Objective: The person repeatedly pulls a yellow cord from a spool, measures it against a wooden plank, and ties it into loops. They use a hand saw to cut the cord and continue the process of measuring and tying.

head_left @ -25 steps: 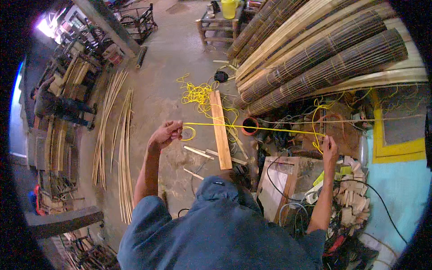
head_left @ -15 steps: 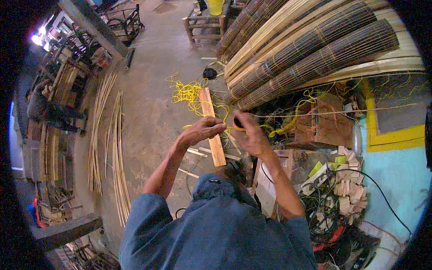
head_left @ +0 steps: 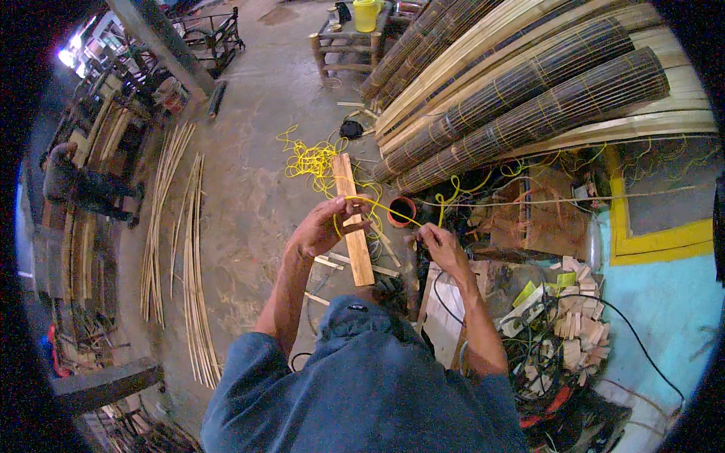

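Observation:
My left hand (head_left: 323, 226) pinches a loop of yellow cord (head_left: 377, 205) in front of my chest. My right hand (head_left: 438, 243) grips the same cord a short span to the right, so the strand runs between both hands. The cord trails up to a loose yellow tangle (head_left: 311, 160) on the concrete floor. A flat wooden plank (head_left: 352, 219) lies on the floor under my left hand. A small orange cup (head_left: 402, 211) stands just beyond the hands.
Rolled bamboo mats (head_left: 529, 98) and long slats are stacked at the upper right. Bundles of thin bamboo strips (head_left: 189, 249) lie on the floor at left. Wood offcuts and black cables (head_left: 566, 332) pile up at right. Another person (head_left: 75, 185) crouches at far left.
My hands, spread wide with the cord stretched between them, came together and have now parted slightly, still holding the cord. The view shifted a little.

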A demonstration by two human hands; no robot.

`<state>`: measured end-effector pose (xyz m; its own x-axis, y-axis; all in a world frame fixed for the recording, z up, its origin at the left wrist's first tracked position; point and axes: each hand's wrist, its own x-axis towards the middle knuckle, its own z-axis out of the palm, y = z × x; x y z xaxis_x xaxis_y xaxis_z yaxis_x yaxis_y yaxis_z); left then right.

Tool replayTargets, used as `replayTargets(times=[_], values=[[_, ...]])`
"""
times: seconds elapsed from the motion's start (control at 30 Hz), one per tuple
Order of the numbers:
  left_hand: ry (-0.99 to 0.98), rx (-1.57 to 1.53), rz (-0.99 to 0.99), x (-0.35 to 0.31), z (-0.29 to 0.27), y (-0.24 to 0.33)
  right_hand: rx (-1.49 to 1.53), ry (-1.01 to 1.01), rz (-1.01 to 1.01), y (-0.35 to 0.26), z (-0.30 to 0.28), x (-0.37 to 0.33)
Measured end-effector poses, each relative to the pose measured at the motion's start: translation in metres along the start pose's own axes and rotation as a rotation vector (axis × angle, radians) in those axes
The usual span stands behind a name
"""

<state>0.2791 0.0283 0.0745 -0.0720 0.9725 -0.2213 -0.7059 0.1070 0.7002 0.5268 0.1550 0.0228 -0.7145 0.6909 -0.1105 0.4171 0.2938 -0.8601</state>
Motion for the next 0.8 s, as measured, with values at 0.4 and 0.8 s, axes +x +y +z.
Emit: replayTargets(times=[0.4, 0.8], values=[[0.181, -0.452, 0.390, 0.018, -0.055, 0.019, -0.156, -0.079, 0.161, 0.034, -0.016, -0.042], [0.190, 0.570, -0.429, 0.013, 0.008, -0.060, -0.191, 0.089, 0.027, -0.018, 0.036, -0.022]])
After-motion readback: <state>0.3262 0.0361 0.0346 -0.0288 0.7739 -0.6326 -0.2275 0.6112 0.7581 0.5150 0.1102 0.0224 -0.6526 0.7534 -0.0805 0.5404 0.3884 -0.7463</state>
